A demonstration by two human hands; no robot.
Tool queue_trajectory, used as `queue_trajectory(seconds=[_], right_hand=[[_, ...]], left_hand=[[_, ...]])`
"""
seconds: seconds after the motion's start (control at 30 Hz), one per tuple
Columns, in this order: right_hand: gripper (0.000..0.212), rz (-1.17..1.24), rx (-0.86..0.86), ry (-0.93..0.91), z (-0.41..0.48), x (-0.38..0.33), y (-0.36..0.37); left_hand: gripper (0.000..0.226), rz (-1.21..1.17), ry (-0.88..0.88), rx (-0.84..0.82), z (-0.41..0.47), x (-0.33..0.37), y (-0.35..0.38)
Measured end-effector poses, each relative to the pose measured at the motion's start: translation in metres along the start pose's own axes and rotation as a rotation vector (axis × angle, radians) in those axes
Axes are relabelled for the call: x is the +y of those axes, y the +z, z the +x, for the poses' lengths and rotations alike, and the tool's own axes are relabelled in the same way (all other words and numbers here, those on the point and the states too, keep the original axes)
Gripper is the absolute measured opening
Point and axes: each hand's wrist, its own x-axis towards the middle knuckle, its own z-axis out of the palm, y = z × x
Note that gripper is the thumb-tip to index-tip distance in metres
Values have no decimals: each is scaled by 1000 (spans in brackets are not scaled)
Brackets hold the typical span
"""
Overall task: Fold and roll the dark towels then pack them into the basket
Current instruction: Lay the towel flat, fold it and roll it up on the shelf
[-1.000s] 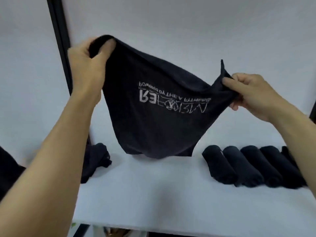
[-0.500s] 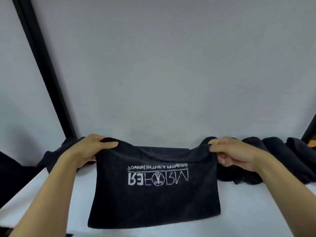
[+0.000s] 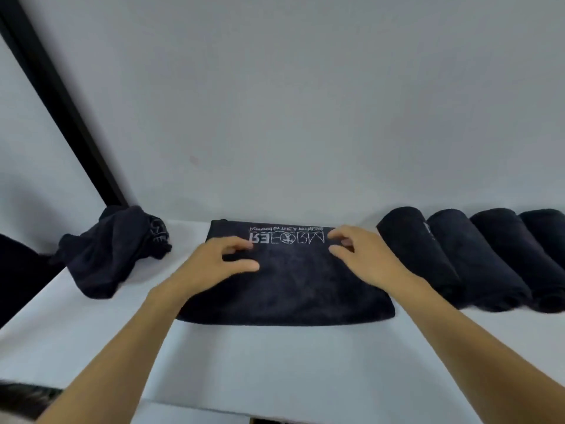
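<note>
Now the flat dark terry towel with white lettering (image 3: 293,289) lies on the white table (image 3: 275,368) straight ahead, long axis left to right, with my left hand (image 3: 214,264) and right hand (image 3: 357,255) over its far half, equally near, fingers loosely spread and gripping nothing.

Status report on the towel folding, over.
Left hand and right hand open over the flat towel. Not yet rolled. Rolled towels right, crumpled towel left, neither in the way.

Rightmost rolled towel (image 3: 547,240) is cut by the frame edge.
</note>
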Motion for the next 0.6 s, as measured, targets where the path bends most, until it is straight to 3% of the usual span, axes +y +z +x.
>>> queue_trajectory(seconds=[0.07, 0.13, 0.2, 0.27, 0.37, 0.47, 0.6], right_hand=[[41, -34, -218, -113, -32, -1, 5], [60, -133, -368, -145, -55, 6, 3], [59, -274, -305, -187, -70, 12, 3], [38, -449, -166, -243, -80, 9, 5], [30, -603, -102, -280, -93, -1, 9], [20, -494, -293, -293, -129, -13, -2], [11, -384, -551, -286, -168, -36, -15]], left_hand=[[67, 134, 32, -169, -36, -12, 8], [69, 229, 54, -183, -61, -27, 5], [52, 300, 114, -83, -79, -40, 0], [30, 427, 192, 62, -86, -49, -2], [16, 478, 250, 155, -104, -47, 0], [17, 465, 328, 33, -142, -41, -7], [10, 444, 209, -266, -178, -24, -19]])
